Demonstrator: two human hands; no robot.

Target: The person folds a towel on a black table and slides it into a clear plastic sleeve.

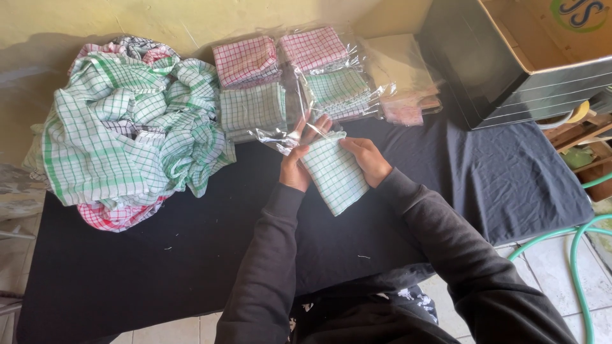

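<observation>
Item 1: one folded green-and-white checked cotton cloth (335,172), held above the middle of the table covered in a black fabric sheet (159,255), tilted with its lower corner toward the person. Its upper end sits at the mouth of one clear crinkled plastic bag (284,137).

Item 2: left hand (296,162), fingers curled around the cloth's left edge and the bag opening, gripping both. Right hand (366,159), fingers closed over the cloth's upper right edge, thumb on top. Two dark grey sleeves.

Item 3: packed cloths in clear bags (299,73) along the far edge, against the yellow wall. Countable on top: two pink-checked packs, two green-checked packs, one plain cream pack and one small pink pack at the right end; any beneath cannot be counted.

Item 4: one loose heap of unfolded checked cloths (127,127) at far left, mostly green and white, with some red-checked pieces at the bottom and top; the number cannot be told.

Item 5: one open black-sided cardboard box (510,57), far right corner.

Item 6: one green hose (577,255) looped on the tiled floor, right
</observation>
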